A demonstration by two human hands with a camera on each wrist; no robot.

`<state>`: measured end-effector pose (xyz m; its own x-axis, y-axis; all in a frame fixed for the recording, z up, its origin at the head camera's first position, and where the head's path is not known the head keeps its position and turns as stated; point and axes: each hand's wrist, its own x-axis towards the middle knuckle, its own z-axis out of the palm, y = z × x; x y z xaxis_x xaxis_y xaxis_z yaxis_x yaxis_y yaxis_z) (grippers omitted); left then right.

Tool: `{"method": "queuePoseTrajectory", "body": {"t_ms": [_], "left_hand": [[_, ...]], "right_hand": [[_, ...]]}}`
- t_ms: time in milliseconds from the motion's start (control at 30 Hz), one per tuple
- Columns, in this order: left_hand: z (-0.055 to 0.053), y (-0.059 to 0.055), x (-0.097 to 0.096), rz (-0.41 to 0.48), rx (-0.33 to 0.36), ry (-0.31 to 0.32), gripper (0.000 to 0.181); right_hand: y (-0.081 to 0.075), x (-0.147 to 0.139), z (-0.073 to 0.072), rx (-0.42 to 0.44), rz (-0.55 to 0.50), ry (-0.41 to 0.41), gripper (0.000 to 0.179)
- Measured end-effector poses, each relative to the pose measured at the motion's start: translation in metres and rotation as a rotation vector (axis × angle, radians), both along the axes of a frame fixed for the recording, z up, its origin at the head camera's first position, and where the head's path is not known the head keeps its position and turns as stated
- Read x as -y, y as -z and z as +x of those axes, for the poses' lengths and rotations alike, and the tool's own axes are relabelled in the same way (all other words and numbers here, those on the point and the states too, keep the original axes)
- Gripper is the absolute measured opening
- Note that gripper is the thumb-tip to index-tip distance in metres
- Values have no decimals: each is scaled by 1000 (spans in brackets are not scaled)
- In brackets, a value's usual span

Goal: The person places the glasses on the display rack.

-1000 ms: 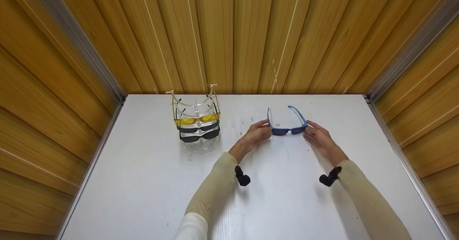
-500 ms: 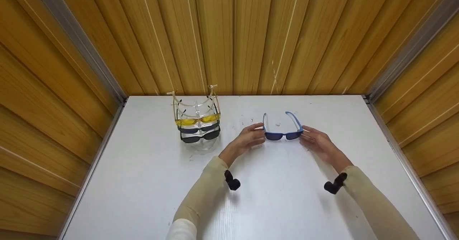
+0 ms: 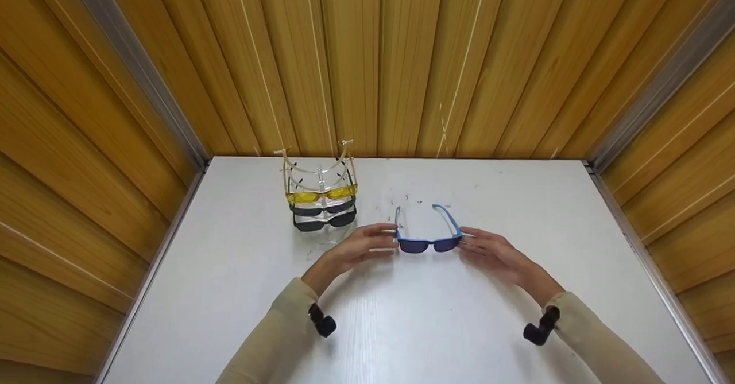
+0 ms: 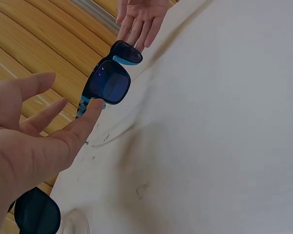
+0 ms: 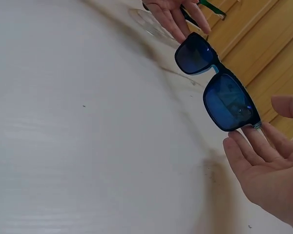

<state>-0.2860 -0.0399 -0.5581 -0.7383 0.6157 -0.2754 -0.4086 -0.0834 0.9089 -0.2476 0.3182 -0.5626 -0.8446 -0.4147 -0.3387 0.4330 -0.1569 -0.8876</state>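
Observation:
Blue-framed sunglasses (image 3: 414, 247) with dark lenses and unfolded temples are held level above the white table between my two hands. At their left hinge, the extended fingers of my left hand (image 3: 359, 247) touch the frame; its thumb stays apart in the left wrist view, where a lens (image 4: 110, 83) faces the camera. My right hand (image 3: 499, 258) supports the other end on nearly straight fingers. Its thumb is also off the sunglasses (image 5: 229, 103) in the right wrist view. Both temples point toward the back wall.
Left of my hands, a clear display stand (image 3: 321, 176) carries yellow glasses (image 3: 304, 198), dark sunglasses (image 3: 308, 211) below them and black sunglasses (image 3: 313, 225) lowest. Wood-patterned walls (image 3: 402, 62) enclose the white table (image 3: 425, 315) at the back and sides.
Both hands have brought the blue sunglasses leftward and nearer to me, toward the stand's side. The glasses on the stand stay in place; the head view has shifted slightly.

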Motion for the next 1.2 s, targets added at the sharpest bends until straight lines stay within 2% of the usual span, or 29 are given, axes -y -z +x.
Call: {"method": "queuePoseTrajectory", "body": {"t_ms": [200,300,467,667,867,1200], "left_hand": [[24,-4,34,-54,-10,30,55],[33,-4,46,-70,-7,40,55],[48,1,62,-111,2,42,52],[64,11,73,-75,8,11,50],[67,14,75,-43,26,40,54],[63,15,75,-83,52,14,62]], "right_hand": [[8,17,25,16,-57,-145,59],[9,23,35,40,-83,-190,58],[11,29,49,99,-98,-242,58],[20,33,62,112,-157,-303,53],[20,33,64,103,-166,-292,52],[15,36,62,137,-140,-244,58]]}}
